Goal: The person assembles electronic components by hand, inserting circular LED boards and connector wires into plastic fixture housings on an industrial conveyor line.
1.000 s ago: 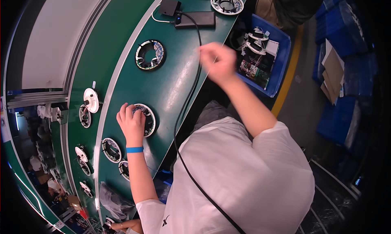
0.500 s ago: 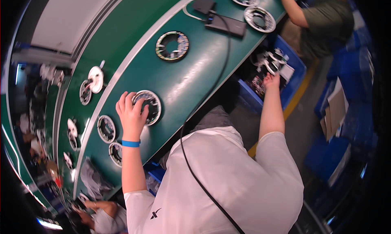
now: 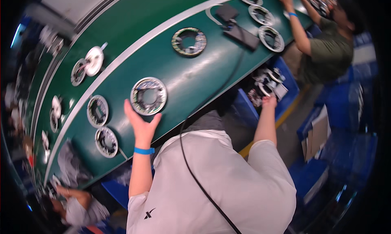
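Spread fingers and a thumb held apart show on my left hand point(image 3: 142, 126), which is at the near side of a ring-shaped part point(image 3: 139, 96) on the green bench point(image 3: 175, 87). The part has a silver-white rim and dark inner pieces. The index fingertip is close to its edge; whether they touch I cannot tell. My right hand point(image 3: 269, 100) reaches down into a blue bin point(image 3: 244, 101) at the right. Its fingers close on a white ring-shaped piece point(image 3: 265, 88), blurred among loose dark and white parts.
Two more rings point(image 3: 97, 122) lie left of my left hand. Farther along are a dark circuit ring point(image 3: 177, 41), a black box point(image 3: 244, 38) with a cable, and several white rings point(image 3: 272, 48). A person point(image 3: 332, 57) works at the right. A black cable point(image 3: 191, 169) crosses my shirt.
My left hand has let go of the ring-shaped part and drawn back toward me, fingers spreading. The whole view has turned somewhat. My right hand stays in the bin at the white piece.
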Demonstrator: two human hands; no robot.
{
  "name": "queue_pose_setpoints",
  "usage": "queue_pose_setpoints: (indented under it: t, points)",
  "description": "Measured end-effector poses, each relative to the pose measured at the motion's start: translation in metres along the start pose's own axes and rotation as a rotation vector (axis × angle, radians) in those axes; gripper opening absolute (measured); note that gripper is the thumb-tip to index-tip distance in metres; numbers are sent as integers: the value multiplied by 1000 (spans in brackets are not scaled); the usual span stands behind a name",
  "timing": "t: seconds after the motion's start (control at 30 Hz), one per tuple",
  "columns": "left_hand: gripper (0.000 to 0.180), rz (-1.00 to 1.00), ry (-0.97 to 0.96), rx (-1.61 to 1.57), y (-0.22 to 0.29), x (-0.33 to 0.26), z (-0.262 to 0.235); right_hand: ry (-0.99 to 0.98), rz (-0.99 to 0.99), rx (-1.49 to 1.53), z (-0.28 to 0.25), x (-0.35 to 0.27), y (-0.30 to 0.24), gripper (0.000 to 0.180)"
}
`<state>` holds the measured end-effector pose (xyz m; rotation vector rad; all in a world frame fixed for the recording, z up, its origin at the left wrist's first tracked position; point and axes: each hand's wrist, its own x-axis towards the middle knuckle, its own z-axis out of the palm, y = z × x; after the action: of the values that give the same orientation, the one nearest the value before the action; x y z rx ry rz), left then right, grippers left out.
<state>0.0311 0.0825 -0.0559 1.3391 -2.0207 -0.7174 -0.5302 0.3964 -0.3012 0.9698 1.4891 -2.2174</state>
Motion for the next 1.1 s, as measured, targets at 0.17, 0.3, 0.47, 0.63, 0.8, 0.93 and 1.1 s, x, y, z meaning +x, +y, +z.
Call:
queue_pose_setpoints:
  t: [0.17, 0.3, 0.47, 0.63, 0.8, 0.93, 1.1]
  points:
    - [129, 91, -46, -27, -23, 21, -3, -226, -225, -111, 26, -157, -14, 7]
    - [123, 145, -120, 63, -20, 29, -6, -367, -392, -173, 34, -226, -48, 10]
    - [124, 155, -123, 51, -23, 30, -4, -647, -469, -144, 85, -293, -85, 11]
    - [125, 113, -113, -12, -16, 27, -14, -879, -402, 2, 143, -349, -89, 12]
    - [125, 91, -139, -36, -13, 14, -27, -962, -192, -15, 190, -413, -61, 15]
    - [106, 207, -5, -13, -9, 3, -35, -1121, -57, -126, 201, -458, -19, 15]
    - [52, 349, 190, -130, 47, 21, -44, -1285, -8, -356, 202, -493, 32, 8]
